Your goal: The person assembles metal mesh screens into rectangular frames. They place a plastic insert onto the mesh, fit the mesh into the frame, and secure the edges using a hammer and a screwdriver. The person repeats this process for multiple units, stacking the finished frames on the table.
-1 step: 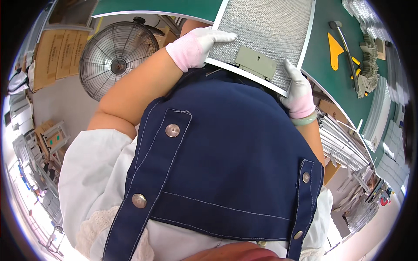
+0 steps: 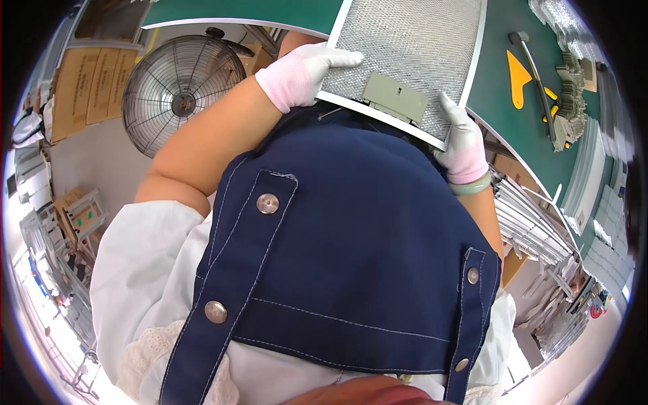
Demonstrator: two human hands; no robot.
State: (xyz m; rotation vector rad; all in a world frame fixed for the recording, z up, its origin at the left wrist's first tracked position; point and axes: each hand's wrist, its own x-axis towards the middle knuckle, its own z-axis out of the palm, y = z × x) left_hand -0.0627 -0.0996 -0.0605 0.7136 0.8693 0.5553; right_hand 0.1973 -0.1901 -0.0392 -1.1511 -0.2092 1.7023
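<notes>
A metal mesh filter panel [image 2: 412, 40] in a thin silver-white frame lies tilted in front of my apron, its near edge close to my waist. Along that edge a grey-green latch plate [image 2: 396, 96] with a small slot sits on the mesh. My left hand [image 2: 302, 73], in a white and pink glove, grips the panel's left edge, thumb over the mesh and the other fingers hidden beneath. At the near right corner my right hand [image 2: 464, 143], gloved alike, holds the frame with its thumb on top.
On the green table [image 2: 496, 88] at right lie a yellow triangular scraper [image 2: 518, 79], a black-headed hammer [image 2: 536, 77] and a pile of grey-green latch plates [image 2: 572, 104]. White frame strips [image 2: 586, 179] lie farther right. A black floor fan [image 2: 183, 101] stands left, beside cardboard boxes [image 2: 91, 84].
</notes>
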